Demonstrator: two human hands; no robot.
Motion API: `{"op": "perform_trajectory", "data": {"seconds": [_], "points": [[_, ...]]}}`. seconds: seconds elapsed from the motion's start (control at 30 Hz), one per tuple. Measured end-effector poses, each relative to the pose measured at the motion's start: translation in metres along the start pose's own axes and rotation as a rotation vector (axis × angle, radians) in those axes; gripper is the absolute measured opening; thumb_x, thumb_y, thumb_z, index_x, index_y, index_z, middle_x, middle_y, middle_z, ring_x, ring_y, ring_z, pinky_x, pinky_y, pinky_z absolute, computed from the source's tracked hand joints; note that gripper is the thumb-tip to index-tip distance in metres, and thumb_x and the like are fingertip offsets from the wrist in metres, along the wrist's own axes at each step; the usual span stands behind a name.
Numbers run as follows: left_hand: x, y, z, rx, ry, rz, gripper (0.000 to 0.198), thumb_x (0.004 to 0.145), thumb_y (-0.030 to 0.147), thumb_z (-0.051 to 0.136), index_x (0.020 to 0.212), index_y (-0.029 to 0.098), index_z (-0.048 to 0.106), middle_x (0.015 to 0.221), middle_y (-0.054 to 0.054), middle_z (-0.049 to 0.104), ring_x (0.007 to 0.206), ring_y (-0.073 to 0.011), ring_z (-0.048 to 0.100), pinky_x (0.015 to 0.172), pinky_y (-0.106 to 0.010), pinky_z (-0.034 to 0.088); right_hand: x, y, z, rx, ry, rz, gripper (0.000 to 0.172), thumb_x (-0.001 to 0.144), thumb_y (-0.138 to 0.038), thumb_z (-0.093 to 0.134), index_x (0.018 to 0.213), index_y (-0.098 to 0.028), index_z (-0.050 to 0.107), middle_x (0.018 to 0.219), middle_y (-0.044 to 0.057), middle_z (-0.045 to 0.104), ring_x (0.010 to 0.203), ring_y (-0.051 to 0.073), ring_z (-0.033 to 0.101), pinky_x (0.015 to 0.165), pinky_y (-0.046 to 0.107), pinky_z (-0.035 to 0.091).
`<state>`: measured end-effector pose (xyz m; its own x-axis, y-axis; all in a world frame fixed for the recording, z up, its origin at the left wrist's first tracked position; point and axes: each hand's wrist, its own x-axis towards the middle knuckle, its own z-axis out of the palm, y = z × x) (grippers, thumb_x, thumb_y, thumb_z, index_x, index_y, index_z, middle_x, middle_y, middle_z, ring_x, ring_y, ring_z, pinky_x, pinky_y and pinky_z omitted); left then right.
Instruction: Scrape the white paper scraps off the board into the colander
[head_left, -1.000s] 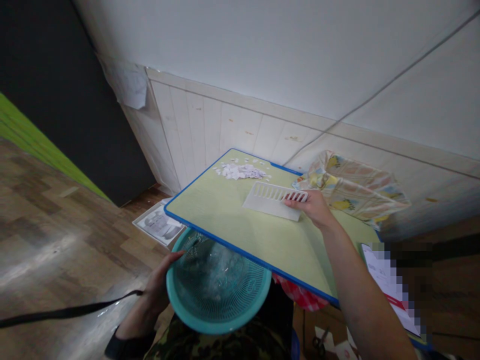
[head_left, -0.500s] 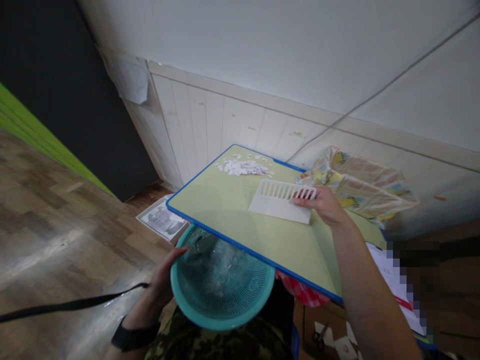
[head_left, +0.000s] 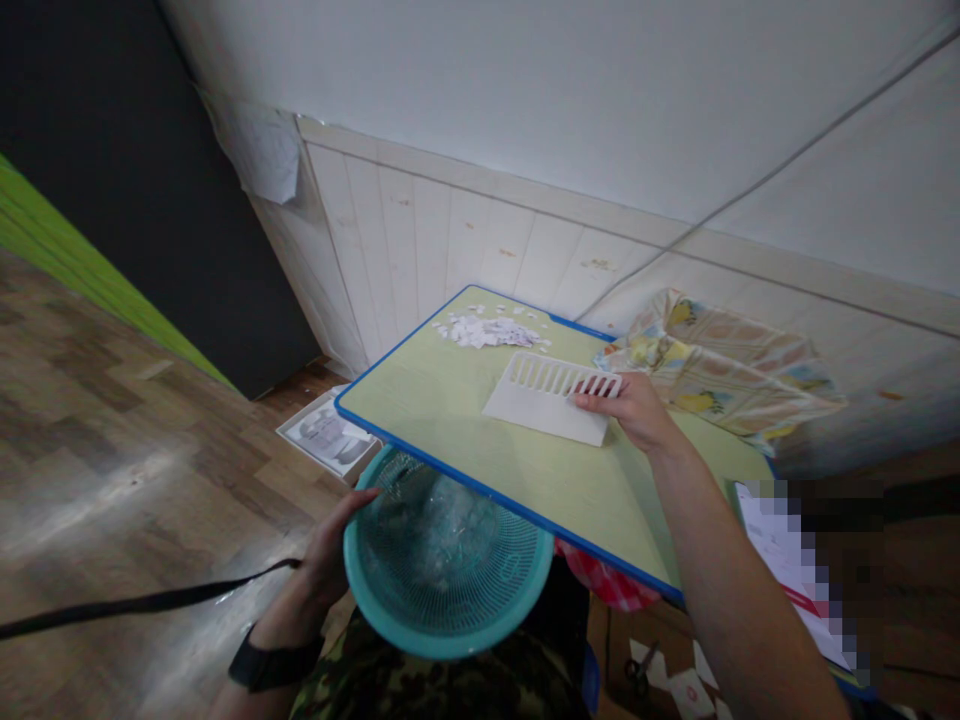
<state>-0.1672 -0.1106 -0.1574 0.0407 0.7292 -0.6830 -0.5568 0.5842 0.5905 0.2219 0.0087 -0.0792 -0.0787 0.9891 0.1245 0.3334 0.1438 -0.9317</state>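
My left hand [head_left: 330, 548] is closed on the left rim of a turquoise colander [head_left: 450, 640], thumb over the edge. The colander sits against my lap, its far part tucked below the table's front edge. Crumpled clear plastic [head_left: 446, 530] lies inside it. Over the table [head_left: 405, 400], my right hand [head_left: 634, 408] grips a white plastic panel [head_left: 547, 405] by its right end. A row of slots runs along the panel's upper side, and fingers show through them. Beyond the panel, a pile of small white paper scraps [head_left: 491, 331] lies near the far edge.
A patterned cloth-covered bundle [head_left: 720, 370] stands at the table's back right. Papers [head_left: 772, 560] lie at the right end. Left of the table is a shallow box [head_left: 330, 435]. Scissors [head_left: 637, 672] and paper pieces lie below. A black strap [head_left: 150, 605] crosses the left side.
My right hand has moved the white panel slightly left across the table. My left hand keeps its hold on the colander. The view has shifted a little.
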Motion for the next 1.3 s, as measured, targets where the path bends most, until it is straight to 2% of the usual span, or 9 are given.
{"op": "perform_trajectory", "data": {"seconds": [0.23,0.4,0.5,0.67,0.9,1.1,1.3], "points": [[0.0,-0.001,-0.003,-0.001,-0.026,0.006,0.03,0.093,0.015,0.053,0.074,0.004,0.074,0.067,-0.014,0.07,0.054,-0.0228,0.065,0.055,-0.033,0.058,-0.001,-0.004,0.003,0.009,-0.139,0.019,0.04,0.061,-0.044,0.089,0.089,-0.017,0.081,0.092,0.008,0.08,0.079,0.025,0.072,0.072,0.034,0.055],[0.004,-0.003,-0.007,0.03,-0.045,0.012,0.029,0.093,0.018,0.054,0.076,0.005,0.073,0.073,-0.016,0.072,0.058,-0.0235,0.067,0.058,-0.033,0.058,-0.002,-0.004,0.007,0.023,-0.106,0.026,0.037,0.061,-0.043,0.089,0.087,-0.017,0.081,0.089,0.007,0.079,0.078,0.025,0.072,0.072,0.034,0.054],[0.004,-0.003,-0.007,0.023,-0.062,-0.001,0.025,0.093,0.018,0.055,0.08,0.006,0.073,0.075,-0.015,0.073,0.057,-0.0223,0.066,0.06,-0.033,0.058,-0.002,-0.004,0.012,0.026,-0.163,0.025,0.038,0.064,-0.042,0.088,0.09,-0.017,0.081,0.092,0.008,0.079,0.08,0.025,0.072,0.074,0.034,0.054],[0.0,0.001,0.0,-0.007,-0.018,-0.023,0.024,0.093,0.017,0.053,0.083,0.004,0.071,0.072,-0.016,0.072,0.055,-0.0229,0.066,0.056,-0.032,0.057,-0.004,-0.009,0.007,0.019,-0.158,0.031,0.038,0.063,-0.043,0.088,0.089,-0.016,0.081,0.092,0.008,0.079,0.08,0.025,0.072,0.072,0.033,0.054],[0.0,0.0,0.001,-0.011,-0.06,-0.015,0.024,0.092,0.017,0.053,0.075,0.008,0.068,0.068,-0.015,0.071,0.051,-0.0219,0.064,0.051,-0.031,0.055,-0.006,-0.014,-0.008,-0.01,-0.254,0.072,0.035,0.062,-0.042,0.089,0.083,-0.016,0.081,0.086,0.007,0.079,0.075,0.024,0.071,0.072,0.034,0.055],[-0.003,0.002,0.005,-0.01,-0.021,-0.021,0.027,0.092,0.016,0.051,0.074,0.009,0.069,0.062,-0.012,0.069,0.049,-0.0224,0.064,0.05,-0.031,0.055,-0.007,-0.015,-0.009,0.07,-0.201,0.076,0.03,0.06,-0.039,0.09,0.079,-0.017,0.08,0.084,0.007,0.079,0.072,0.022,0.07,0.069,0.032,0.055],[0.0,0.001,0.0,0.007,-0.05,0.001,0.03,0.093,0.016,0.053,0.07,0.008,0.069,0.062,-0.012,0.068,0.049,-0.0203,0.062,0.05,-0.029,0.054,-0.006,-0.014,-0.003,0.016,-0.311,0.086,0.032,0.062,-0.04,0.089,0.083,-0.017,0.081,0.086,0.007,0.079,0.075,0.022,0.071,0.073,0.033,0.055]]}}
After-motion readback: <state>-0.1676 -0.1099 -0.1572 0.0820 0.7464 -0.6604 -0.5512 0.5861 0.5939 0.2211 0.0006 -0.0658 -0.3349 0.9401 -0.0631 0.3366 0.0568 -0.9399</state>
